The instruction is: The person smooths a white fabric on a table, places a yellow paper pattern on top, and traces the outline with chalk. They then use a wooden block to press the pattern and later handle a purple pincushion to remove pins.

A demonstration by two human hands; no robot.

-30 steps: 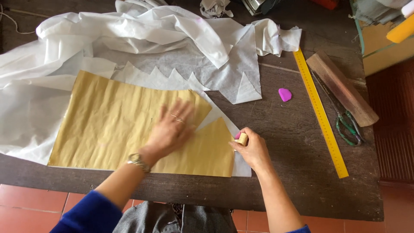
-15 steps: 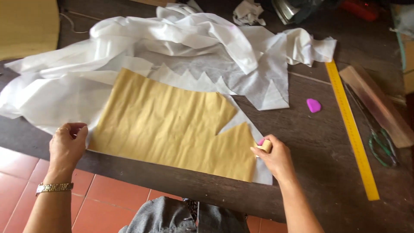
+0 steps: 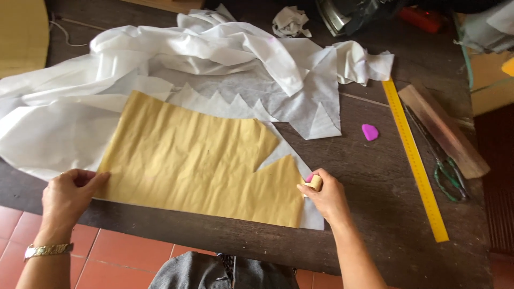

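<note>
Both hands rest at the near edge of a dark wooden tabletop (image 3: pixel 375 176). Left hand (image 3: pixel 67 195) pinches the left edge of a tan paper pattern (image 3: pixel 198 160), which lies flat over white fabric (image 3: pixel 214 59). Right hand (image 3: pixel 326 198) grips a small chalk piece (image 3: pixel 312 181) at the pattern's right corner. A yellow ruler (image 3: pixel 415 160) and pink chalk (image 3: pixel 369 131) lie to the right.

Creased tan paper pattern piece (image 3: pixel 198 166) with a notch cut in its right edge

It lies flat on thin white fabric (image 3: pixel 64 128); a small pink-tipped chalk stub (image 3: pixel 312 181) touches its right edge.
</note>
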